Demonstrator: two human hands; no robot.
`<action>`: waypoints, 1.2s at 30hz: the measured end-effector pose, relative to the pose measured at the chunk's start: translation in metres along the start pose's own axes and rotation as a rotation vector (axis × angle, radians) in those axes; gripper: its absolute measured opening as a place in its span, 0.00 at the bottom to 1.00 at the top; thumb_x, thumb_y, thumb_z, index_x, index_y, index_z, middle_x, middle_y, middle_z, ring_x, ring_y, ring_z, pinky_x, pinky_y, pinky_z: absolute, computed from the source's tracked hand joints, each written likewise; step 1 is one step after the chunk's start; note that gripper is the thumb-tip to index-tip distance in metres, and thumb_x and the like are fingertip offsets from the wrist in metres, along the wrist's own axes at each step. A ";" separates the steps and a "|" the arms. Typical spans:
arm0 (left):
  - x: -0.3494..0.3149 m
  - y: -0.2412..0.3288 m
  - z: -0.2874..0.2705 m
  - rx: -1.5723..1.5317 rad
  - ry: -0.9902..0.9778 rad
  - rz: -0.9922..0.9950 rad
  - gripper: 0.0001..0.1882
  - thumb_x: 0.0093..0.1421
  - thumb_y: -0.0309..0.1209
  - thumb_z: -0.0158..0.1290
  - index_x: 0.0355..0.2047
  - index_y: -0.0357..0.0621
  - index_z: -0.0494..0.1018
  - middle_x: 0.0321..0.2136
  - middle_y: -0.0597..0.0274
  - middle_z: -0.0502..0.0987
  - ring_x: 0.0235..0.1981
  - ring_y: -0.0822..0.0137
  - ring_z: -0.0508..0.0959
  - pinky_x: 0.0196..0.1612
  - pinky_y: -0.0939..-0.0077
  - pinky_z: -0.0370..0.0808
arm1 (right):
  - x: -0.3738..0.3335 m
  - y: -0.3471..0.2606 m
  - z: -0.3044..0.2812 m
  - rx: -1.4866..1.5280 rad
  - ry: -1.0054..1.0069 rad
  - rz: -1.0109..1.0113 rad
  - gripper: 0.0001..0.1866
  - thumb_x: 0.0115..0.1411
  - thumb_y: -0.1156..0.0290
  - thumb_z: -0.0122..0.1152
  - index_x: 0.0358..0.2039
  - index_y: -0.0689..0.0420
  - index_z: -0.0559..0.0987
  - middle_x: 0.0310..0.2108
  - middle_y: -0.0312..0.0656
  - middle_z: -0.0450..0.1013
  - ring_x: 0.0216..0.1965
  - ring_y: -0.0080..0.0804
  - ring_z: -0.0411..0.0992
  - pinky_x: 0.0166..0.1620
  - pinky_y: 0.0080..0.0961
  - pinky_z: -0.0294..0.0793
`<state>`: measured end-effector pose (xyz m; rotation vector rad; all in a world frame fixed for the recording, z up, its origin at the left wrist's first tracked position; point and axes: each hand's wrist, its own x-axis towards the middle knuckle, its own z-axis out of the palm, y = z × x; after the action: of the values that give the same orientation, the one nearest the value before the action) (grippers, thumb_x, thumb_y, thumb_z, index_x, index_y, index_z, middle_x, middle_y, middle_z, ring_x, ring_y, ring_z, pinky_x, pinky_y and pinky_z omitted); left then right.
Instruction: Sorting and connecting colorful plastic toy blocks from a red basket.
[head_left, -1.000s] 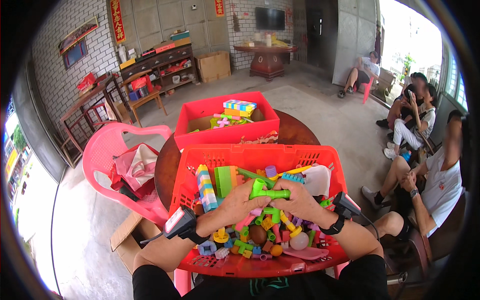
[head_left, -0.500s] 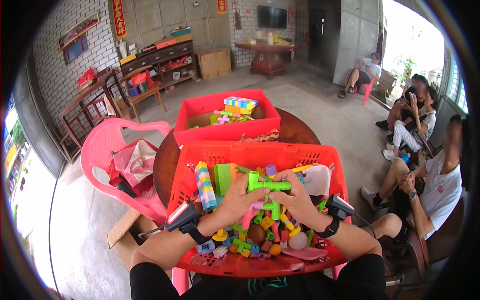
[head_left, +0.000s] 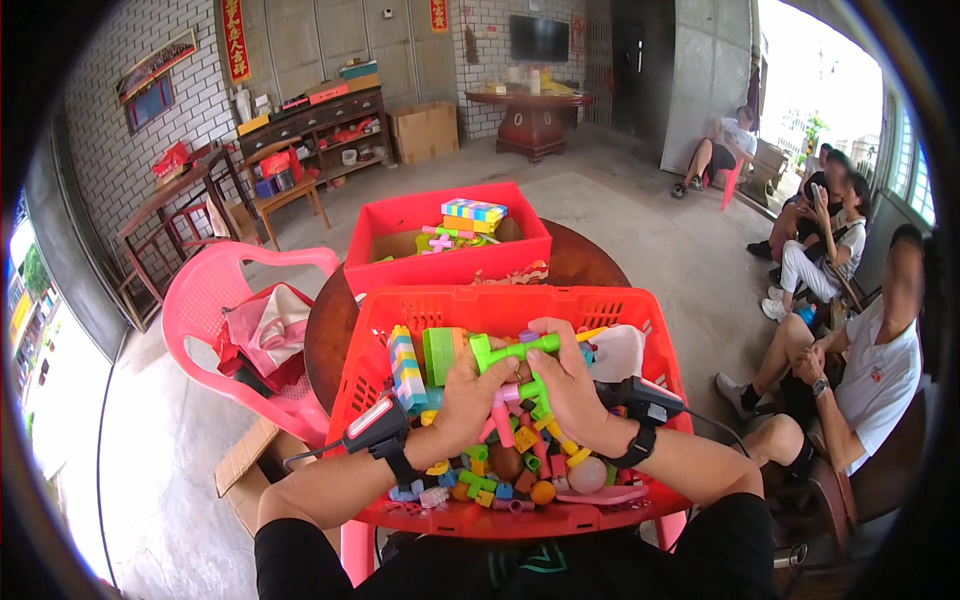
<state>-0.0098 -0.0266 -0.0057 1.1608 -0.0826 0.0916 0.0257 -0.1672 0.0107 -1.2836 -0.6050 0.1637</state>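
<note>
Above a red plastic basket (head_left: 480, 524) full of toy pieces, my two hands hold one joined piece of green toy pipes (head_left: 514, 351) between them. My left hand (head_left: 462, 398) has its thumb and fingers closed on the left end. My right hand (head_left: 572, 392) grips the right end, its index finger along the pipe and its thumb beneath. Pink pipe parts (head_left: 501, 414) hang below the green ones, close to the loose pieces. In the basket's left side lie a multicoloured block stack (head_left: 406, 372) and a green block piece (head_left: 438, 355). Some fingertips are hidden.
Behind the basket, a red box (head_left: 440, 272) with more blocks stands on a round wooden table (head_left: 590, 262). A pink chair (head_left: 190, 300) holding bags is at the left, with a cardboard box (head_left: 245, 465) below. Several people sit at the right, the nearest person (head_left: 870, 375) close by.
Both hands have shifted slightly left with the green pipes, whose right end now tilts up. My right hand has turned, its index finger reaching further forward. The view has shifted a little.
</note>
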 end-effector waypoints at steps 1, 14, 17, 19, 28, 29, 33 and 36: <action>0.001 0.002 0.003 0.002 -0.002 0.000 0.08 0.61 0.25 0.46 0.40 0.40 0.63 0.30 0.57 0.73 0.28 0.68 0.76 0.24 0.76 0.75 | 0.001 -0.005 0.002 0.001 0.002 -0.002 0.17 0.61 0.74 0.47 0.50 0.54 0.57 0.34 0.40 0.65 0.30 0.19 0.67 0.30 0.15 0.69; 0.016 0.017 0.030 -0.061 0.115 0.127 0.06 0.61 0.30 0.47 0.37 0.43 0.65 0.21 0.63 0.71 0.18 0.73 0.71 0.19 0.80 0.69 | 0.020 -0.014 -0.007 0.087 0.062 -0.019 0.18 0.60 0.72 0.51 0.48 0.52 0.59 0.34 0.36 0.66 0.31 0.18 0.67 0.26 0.13 0.68; 0.013 0.013 0.028 -0.115 0.110 0.075 0.09 0.59 0.26 0.48 0.40 0.43 0.63 0.25 0.63 0.71 0.21 0.72 0.72 0.21 0.78 0.72 | 0.014 -0.004 -0.010 0.183 0.058 0.013 0.22 0.57 0.74 0.55 0.48 0.54 0.57 0.34 0.39 0.66 0.28 0.21 0.68 0.25 0.17 0.69; 0.008 0.010 0.024 -0.064 0.041 0.053 0.14 0.57 0.24 0.50 0.42 0.42 0.62 0.29 0.61 0.71 0.24 0.71 0.73 0.25 0.78 0.73 | 0.008 0.000 -0.011 0.179 0.064 -0.001 0.23 0.56 0.75 0.56 0.49 0.53 0.57 0.33 0.39 0.66 0.28 0.22 0.68 0.25 0.17 0.70; -0.002 0.025 0.019 -0.002 -0.261 -0.040 0.27 0.46 0.12 0.55 0.45 0.41 0.59 0.38 0.61 0.68 0.41 0.70 0.72 0.40 0.74 0.75 | -0.005 -0.007 -0.014 -0.025 0.066 -0.154 0.25 0.54 0.78 0.56 0.49 0.55 0.58 0.32 0.38 0.66 0.29 0.21 0.67 0.28 0.16 0.70; -0.002 0.020 0.016 0.090 -0.263 -0.032 0.27 0.46 0.12 0.55 0.46 0.41 0.58 0.39 0.62 0.68 0.42 0.70 0.72 0.41 0.74 0.75 | -0.009 -0.009 -0.012 -0.022 0.061 -0.096 0.25 0.53 0.78 0.57 0.49 0.56 0.58 0.32 0.38 0.66 0.31 0.21 0.67 0.30 0.17 0.70; -0.004 0.005 0.011 0.241 -0.259 0.055 0.27 0.47 0.13 0.55 0.45 0.41 0.58 0.38 0.63 0.67 0.40 0.72 0.71 0.41 0.76 0.74 | -0.012 0.006 -0.014 -0.011 0.049 -0.060 0.25 0.53 0.78 0.58 0.49 0.56 0.59 0.34 0.37 0.65 0.35 0.21 0.65 0.36 0.18 0.68; -0.004 0.004 0.012 0.258 -0.226 0.084 0.25 0.47 0.15 0.55 0.44 0.42 0.58 0.34 0.63 0.67 0.36 0.73 0.72 0.38 0.78 0.73 | -0.013 0.009 -0.013 -0.046 0.067 -0.092 0.24 0.53 0.78 0.58 0.49 0.55 0.59 0.33 0.36 0.63 0.35 0.21 0.64 0.38 0.17 0.66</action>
<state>-0.0147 -0.0361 0.0025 1.4232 -0.3267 0.0456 0.0235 -0.1813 -0.0041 -1.2981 -0.6116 0.0309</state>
